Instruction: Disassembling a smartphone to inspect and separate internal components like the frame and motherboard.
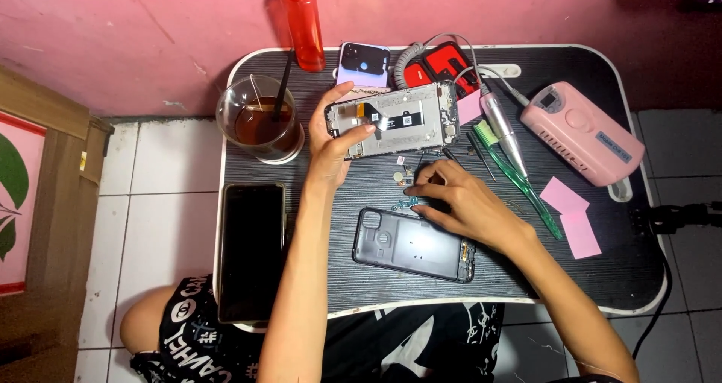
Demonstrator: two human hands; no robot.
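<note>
While the small black lap table (pixel 602 278) is sitting over white floor tiles (pixel 158 195) against a pink wall (pixel 150 29), the left hand (pixel 331 146) is gripping the opened phone frame (pixel 395 120) by its left end, thumb on top, holding it level just above the table's centre. The right hand (pixel 466 202) is resting at about five o'clock from that frame, fingertips pinched down on a tiny blue-green part (pixel 406 202); whether it is actually held, I cannot tell. Just below, at six o'clock, the grey back cover (pixel 410 245) is lying flat, inner side up. Over at nine o'clock a dark phone (pixel 250 251) is lying screen up, and at ten o'clock a glass of dark drink (pixel 259 120) is standing with a straw. At two o'clock a pink box-shaped tool unit (pixel 583 131) is sitting, with a green toothbrush (pixel 519 176) and pink paper slips (pixel 571 214) beside it. A red bottle (pixel 303 22) is standing at twelve o'clock.
</note>
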